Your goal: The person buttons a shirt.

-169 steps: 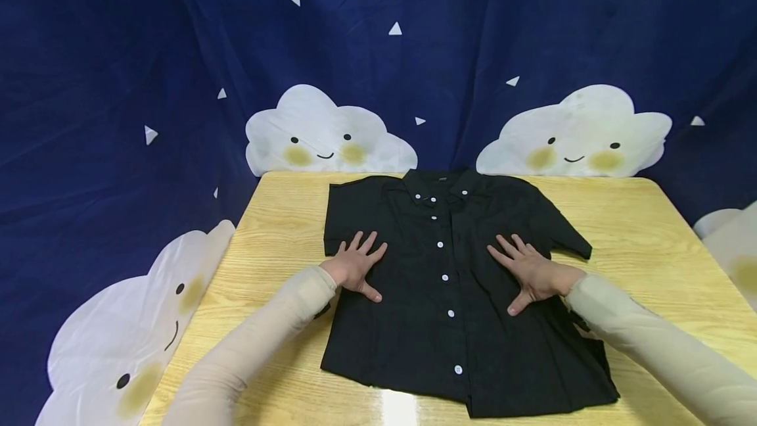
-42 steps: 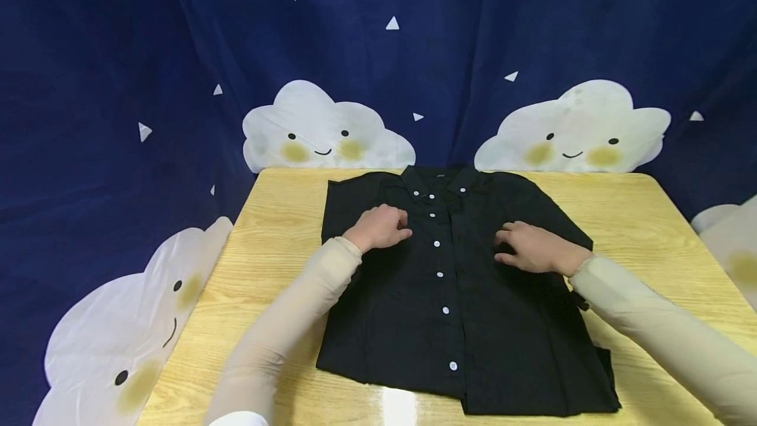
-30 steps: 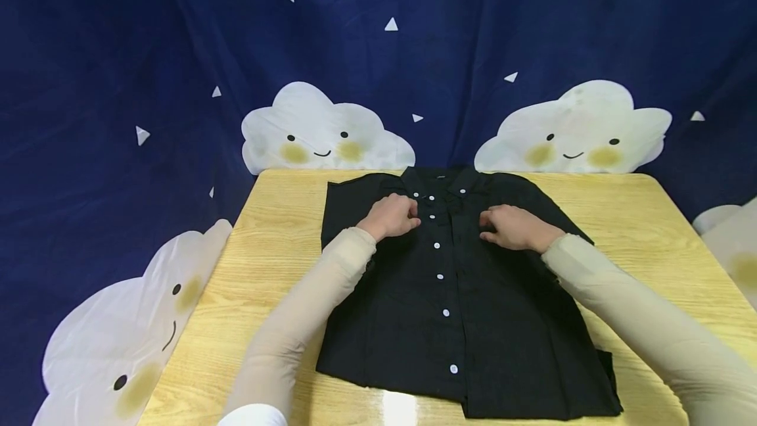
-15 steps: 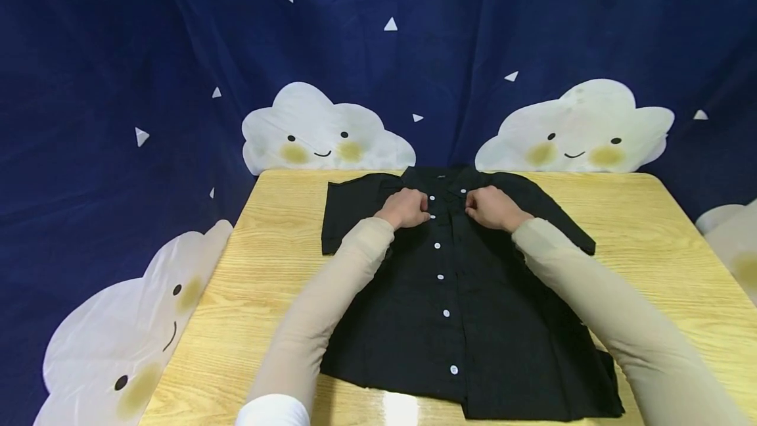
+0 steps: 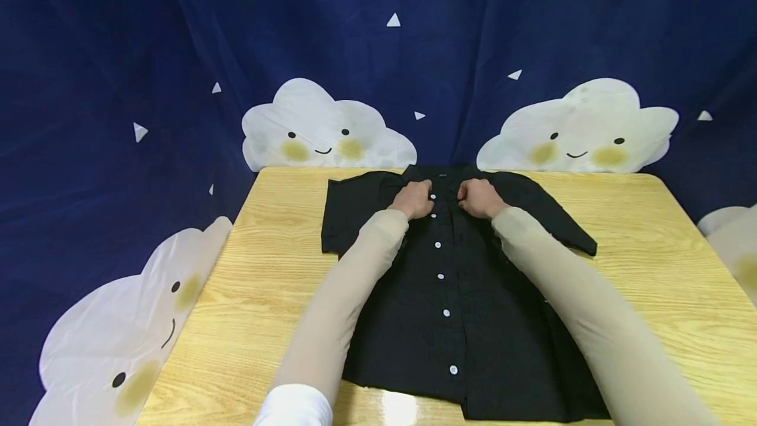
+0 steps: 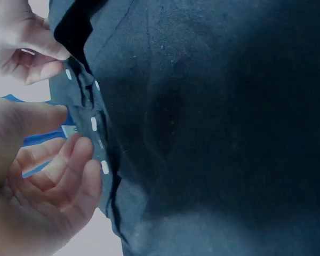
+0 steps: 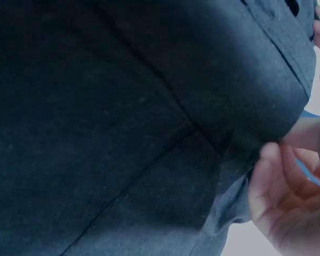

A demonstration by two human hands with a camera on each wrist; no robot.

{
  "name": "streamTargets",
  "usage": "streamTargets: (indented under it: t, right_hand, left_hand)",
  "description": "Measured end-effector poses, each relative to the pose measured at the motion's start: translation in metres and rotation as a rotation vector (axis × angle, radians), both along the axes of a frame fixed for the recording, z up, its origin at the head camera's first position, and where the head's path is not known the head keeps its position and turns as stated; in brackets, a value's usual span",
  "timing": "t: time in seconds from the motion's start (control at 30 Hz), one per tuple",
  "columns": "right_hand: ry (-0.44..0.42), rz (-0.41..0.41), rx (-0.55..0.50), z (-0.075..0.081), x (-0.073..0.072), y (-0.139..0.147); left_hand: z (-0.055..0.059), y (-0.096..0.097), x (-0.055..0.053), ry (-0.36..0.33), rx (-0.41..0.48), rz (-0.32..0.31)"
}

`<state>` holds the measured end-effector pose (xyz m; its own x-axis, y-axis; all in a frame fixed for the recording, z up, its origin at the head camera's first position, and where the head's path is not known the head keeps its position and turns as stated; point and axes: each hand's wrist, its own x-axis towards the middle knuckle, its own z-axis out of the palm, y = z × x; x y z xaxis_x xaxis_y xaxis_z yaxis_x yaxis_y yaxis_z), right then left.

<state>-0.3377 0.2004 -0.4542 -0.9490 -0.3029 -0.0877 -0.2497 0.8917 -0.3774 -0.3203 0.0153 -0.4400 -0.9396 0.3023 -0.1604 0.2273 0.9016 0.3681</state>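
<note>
My left hand (image 5: 414,199) and right hand (image 5: 480,198) pinch the black short-sleeved button shirt (image 5: 455,294) at its collar on the wooden table (image 5: 278,261); uneven lifting could rumple it.

Black shirt (image 5: 461,294), white buttons (image 5: 446,313); light wood table (image 5: 650,248); navy backdrop (image 5: 89,84), white clouds (image 5: 325,130).

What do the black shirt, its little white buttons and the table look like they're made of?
Shirt: matte woven cloth, perhaps cotton; it lies limp, creased, with faint slubs in the wrist views.
Buttons: probably plastic, smooth, opaque white discs.
Table: wood or wood-look laminate; pale grain lines and a glossy glare patch at the near edge leave it open.
</note>
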Motion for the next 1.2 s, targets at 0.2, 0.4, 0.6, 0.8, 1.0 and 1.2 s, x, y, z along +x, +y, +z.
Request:
streamTargets:
  t: [0.2,0.4,0.6,0.8,1.0,1.2]
  right_hand:
    - [-0.043,-0.014,0.03,-0.004,-0.006,-0.001]
    - [-0.12,-0.014,0.088,-0.007,-0.008,-0.003]
    - [-0.174,-0.033,0.074,-0.01,-0.014,-0.005]
    - [-0.19,-0.027,0.05,-0.011,-0.02,-0.008]
    - [-0.185,0.002,0.066,-0.007,-0.022,-0.014]
    - [-0.215,-0.09,0.066,-0.006,-0.019,-0.019]
  left_hand:
    - [-0.01,0.01,-0.01,-0.028,0.002,0.031]
    - [-0.02,0.014,-0.013,-0.074,0.004,0.051]
    - [-0.025,0.016,-0.019,-0.102,-0.02,0.054]
    - [-0.025,0.014,-0.026,-0.12,-0.006,0.048]
    - [-0.026,0.011,-0.032,-0.131,0.007,0.047]
    - [-0.026,0.014,-0.033,-0.112,0.038,0.071]
